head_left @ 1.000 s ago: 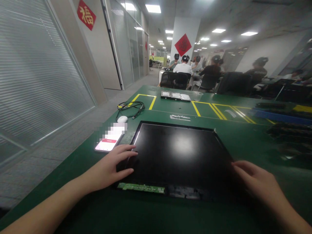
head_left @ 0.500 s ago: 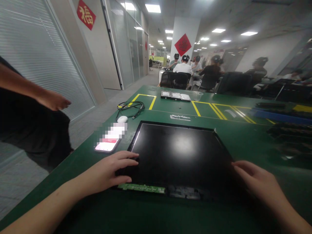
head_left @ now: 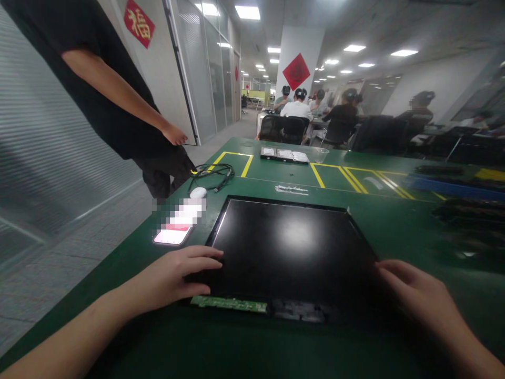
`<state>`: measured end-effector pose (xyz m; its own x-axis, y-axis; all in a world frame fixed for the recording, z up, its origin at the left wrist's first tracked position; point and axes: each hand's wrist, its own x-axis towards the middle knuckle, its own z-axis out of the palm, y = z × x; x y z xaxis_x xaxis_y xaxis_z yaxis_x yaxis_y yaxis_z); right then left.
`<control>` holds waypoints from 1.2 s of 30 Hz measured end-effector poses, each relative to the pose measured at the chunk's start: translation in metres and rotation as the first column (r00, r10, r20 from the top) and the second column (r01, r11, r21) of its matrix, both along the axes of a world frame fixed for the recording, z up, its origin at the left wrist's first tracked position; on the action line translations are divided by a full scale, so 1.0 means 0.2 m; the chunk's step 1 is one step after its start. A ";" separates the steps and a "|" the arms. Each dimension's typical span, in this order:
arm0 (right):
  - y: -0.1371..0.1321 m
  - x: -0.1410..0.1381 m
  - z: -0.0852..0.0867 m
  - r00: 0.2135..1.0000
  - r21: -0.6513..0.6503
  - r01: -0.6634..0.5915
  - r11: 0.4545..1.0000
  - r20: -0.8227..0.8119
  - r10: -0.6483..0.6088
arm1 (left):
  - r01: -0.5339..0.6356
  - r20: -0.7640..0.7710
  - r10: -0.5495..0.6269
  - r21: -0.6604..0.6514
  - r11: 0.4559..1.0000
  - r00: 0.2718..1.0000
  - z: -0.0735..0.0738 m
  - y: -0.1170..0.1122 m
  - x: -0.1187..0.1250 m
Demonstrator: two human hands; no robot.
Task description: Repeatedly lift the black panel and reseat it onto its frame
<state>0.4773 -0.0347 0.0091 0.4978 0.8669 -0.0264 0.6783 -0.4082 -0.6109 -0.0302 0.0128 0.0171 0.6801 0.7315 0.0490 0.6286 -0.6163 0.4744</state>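
A black flat display panel lies face up on the green table, with a thin green circuit strip along its near edge. My left hand rests on the panel's near left corner, fingers stretched out and slightly curled on the glass. My right hand lies at the panel's near right edge, fingers extended and touching the side. Neither hand has lifted the panel.
A phone with a lit screen lies left of the panel. Behind it sit a white mouse and a coiled black cable. Small trays and a clear cup stand farther back. A person in black stands at the table's left. Seated people fill the background.
A person in black has walked in from the left and now stands beside the table. My left hand shifted slightly on the corner. The panel and my right hand stayed put.
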 end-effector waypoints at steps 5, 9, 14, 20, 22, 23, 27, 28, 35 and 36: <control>0.00 0.00 0.01 1.000 -0.061 0.026 0.998 -0.009 -0.026 | 0.055 0.010 -0.055 0.052 0.997 0.998 0.00 -0.01 0.00; 0.00 -0.01 0.02 1.000 -0.048 0.014 0.999 0.002 -0.014 | 0.079 0.027 -0.082 0.100 0.992 0.996 0.00 -0.01 0.00; 0.00 -0.02 0.03 0.999 -0.075 0.048 0.996 -0.006 -0.048 | 0.109 0.025 -0.114 0.144 0.983 0.993 0.00 -0.01 0.00; 0.00 0.00 0.01 0.999 -0.050 0.031 0.998 -0.024 -0.032 | 0.125 0.000 -0.127 0.158 0.979 0.992 -0.01 -0.01 0.00; 0.00 0.01 0.00 1.000 -0.043 0.024 0.999 -0.013 -0.024 | 0.126 0.003 -0.128 0.159 0.979 0.992 -0.01 -0.01 0.00; 0.00 0.01 0.00 1.000 -0.045 0.022 0.999 -0.010 -0.023 | 0.125 0.005 -0.128 0.159 0.979 0.992 -0.01 -0.01 0.00; 0.00 0.01 -0.01 1.000 -0.030 0.022 0.999 -0.011 -0.022 | 0.130 -0.007 -0.130 0.136 0.982 0.991 0.00 -0.01 0.01; 0.00 0.01 -0.01 1.000 -0.020 0.016 1.000 -0.012 -0.016 | 0.132 -0.013 -0.132 0.129 0.983 0.991 0.00 -0.02 0.01; 0.01 0.01 0.00 1.000 0.011 0.019 1.000 -0.006 -0.019 | 0.128 -0.009 -0.128 0.131 0.983 0.992 -0.01 -0.02 0.00; 0.01 0.01 0.00 1.000 0.014 0.022 1.000 -0.009 -0.022 | 0.125 -0.002 -0.126 0.136 0.983 0.992 -0.02 -0.01 0.00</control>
